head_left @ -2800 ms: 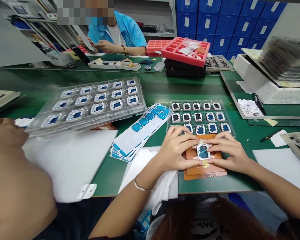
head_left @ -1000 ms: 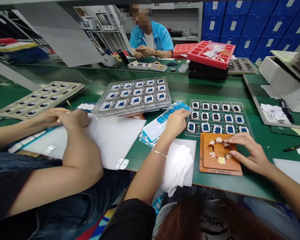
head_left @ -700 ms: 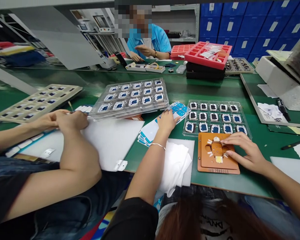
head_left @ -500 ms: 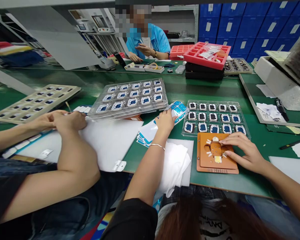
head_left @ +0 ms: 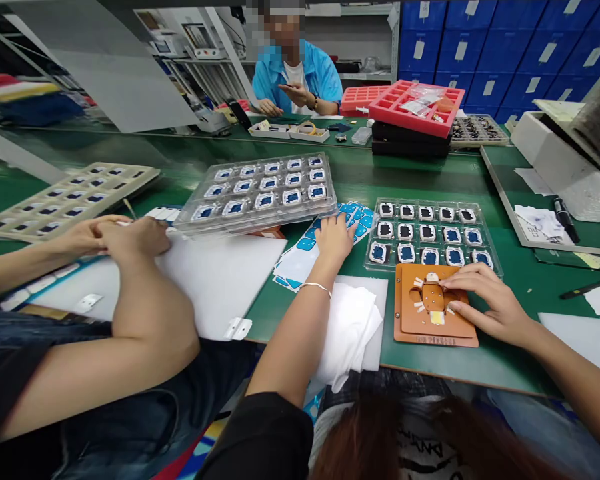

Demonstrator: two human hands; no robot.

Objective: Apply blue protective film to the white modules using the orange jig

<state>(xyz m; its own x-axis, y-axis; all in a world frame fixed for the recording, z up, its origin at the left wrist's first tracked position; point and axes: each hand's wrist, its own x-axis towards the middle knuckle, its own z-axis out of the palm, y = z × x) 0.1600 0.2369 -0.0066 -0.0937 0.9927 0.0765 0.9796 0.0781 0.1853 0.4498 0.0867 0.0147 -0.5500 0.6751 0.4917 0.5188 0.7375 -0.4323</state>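
My left hand (head_left: 334,239) lies palm down, fingers spread, on blue-and-white adhesive sheets (head_left: 307,243), partly tucked under the edge of a clear tray. My right hand (head_left: 495,303) rests at the right side of an orange fixture plate (head_left: 407,327); thumb and fingertips are apart and touch its raised middle, with nothing visible between them. White tabs and a yellowish piece stick out around the fixture's central recess. Behind the fixture sits a clear tray of white-framed parts (head_left: 425,233), some with blue faces, some black. A folded white cloth (head_left: 349,327) lies between my arms.
Stacked clear trays (head_left: 260,190) of blue-faced parts stand left of centre. At left, a neighbour's hands (head_left: 130,237) work over a white foam sheet (head_left: 220,273). A person in blue (head_left: 323,73) sits opposite. Red trays (head_left: 415,110) and a white box (head_left: 555,167) stand behind.
The fingers of my left hand have straightened and flattened onto the sheets, and the blue sheet raised beside them now lies lower. My right hand stays at the fixture.
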